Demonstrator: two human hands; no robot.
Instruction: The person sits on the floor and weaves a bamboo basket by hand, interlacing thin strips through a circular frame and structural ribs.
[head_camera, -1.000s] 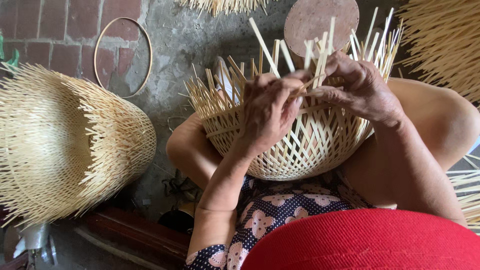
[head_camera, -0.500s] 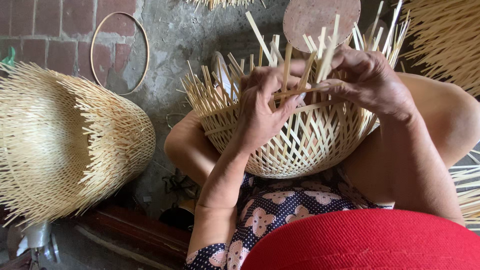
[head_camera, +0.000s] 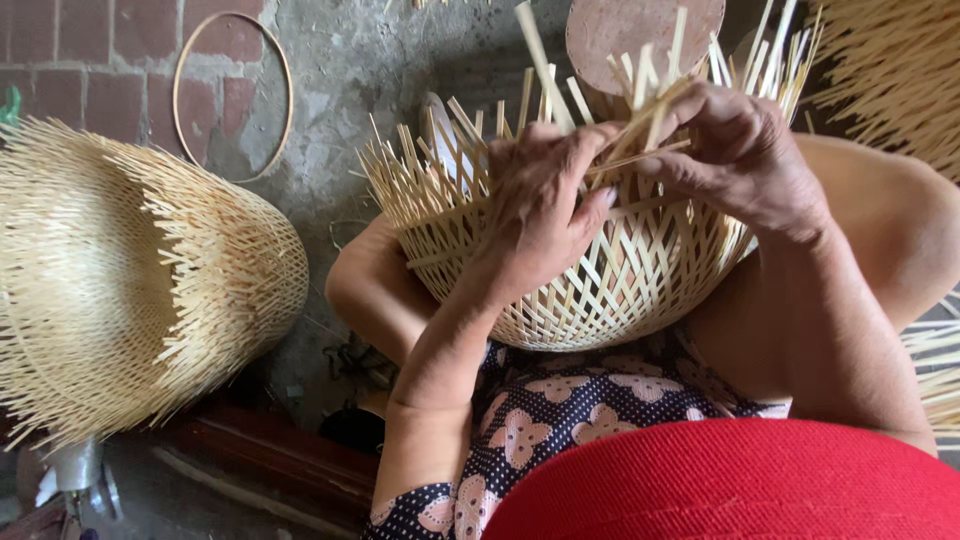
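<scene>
In my lap, against my flowered dress (head_camera: 560, 420) and behind the red brim (head_camera: 740, 490) of my hat, sat the half-woven bamboo basket (head_camera: 590, 280), its open lattice body turned toward me and its loose strip ends bristling up and away. My left hand (head_camera: 545, 215) lay over the near rim, fingers (head_camera: 590, 140) curled shut around a few upright strips to hold them in place. My right hand (head_camera: 740, 160) worked just beside it, fingers pinched closed on a thin bamboo strip (head_camera: 640, 125) being bent across the uprights. By my judgement, I was at the rim-finishing stage, tucking free ends into the weave; the next move called for pressing that strip down behind its neighbour while the left hand kept the others from springing back. On the floor to my left lay a larger unfinished basket (head_camera: 130, 290), and beyond it a bamboo hoop (head_camera: 232, 95) rested against the brick wall (head_camera: 90, 50).
</scene>
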